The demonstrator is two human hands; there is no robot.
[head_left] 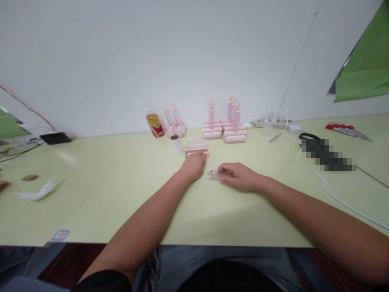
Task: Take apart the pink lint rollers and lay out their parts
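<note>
Bright, even light, probably from overhead, leaves soft shadows on the table. Edges bow with wide-angle distortion. A pixelated patch sits right.

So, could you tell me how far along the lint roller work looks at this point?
Done, apparently: assembled pink rollers stand stacked by the wall, two more near the bottle. In hand: the left hand rests on a pink roller head, while the right hand touches a clear handle piece lying on the table. Left: this head and handle are apart, and a white roll stands loose.
</note>
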